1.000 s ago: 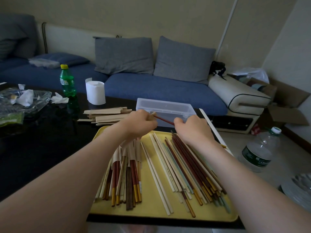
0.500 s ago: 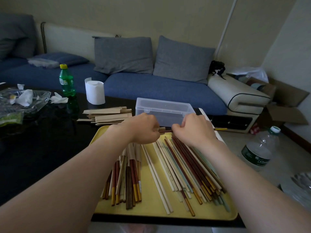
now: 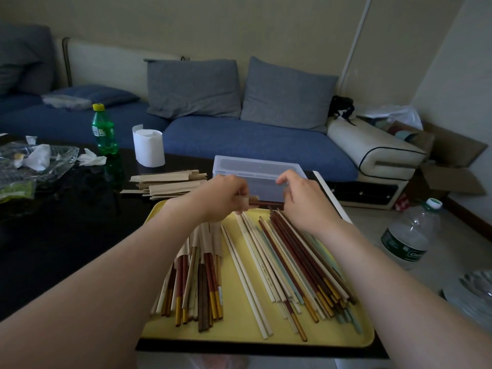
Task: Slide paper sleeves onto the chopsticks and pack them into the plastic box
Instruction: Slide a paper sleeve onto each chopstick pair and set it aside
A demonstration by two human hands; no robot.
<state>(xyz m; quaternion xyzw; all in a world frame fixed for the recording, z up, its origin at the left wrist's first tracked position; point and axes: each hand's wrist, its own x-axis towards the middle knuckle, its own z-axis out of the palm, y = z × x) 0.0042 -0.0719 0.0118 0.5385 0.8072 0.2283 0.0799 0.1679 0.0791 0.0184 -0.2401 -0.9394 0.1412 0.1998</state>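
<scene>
My left hand [image 3: 222,199] pinches a tan paper sleeve at the far end of the yellow tray [image 3: 239,334]. My right hand [image 3: 302,202] grips dark red chopsticks [image 3: 263,202] whose tips meet the sleeve between the two hands. Sleeved chopsticks [image 3: 198,275] lie on the tray's left half and bare chopsticks [image 3: 290,265] of several colours on its right half. The clear plastic box [image 3: 255,169] stands just beyond my hands, open. A stack of flat paper sleeves [image 3: 170,182] lies on the black table to the box's left.
A toilet roll [image 3: 148,146], a green bottle [image 3: 102,133] and a glass dish with tissues [image 3: 40,161] stand on the black table [image 3: 61,230]. A blue sofa [image 3: 253,139] is behind. On the floor to the right stands a big water bottle [image 3: 411,235].
Both hands dropped slightly toward the tray and came closer together. The red chopsticks went further into the sleeve; less bare stick shows between the hands.
</scene>
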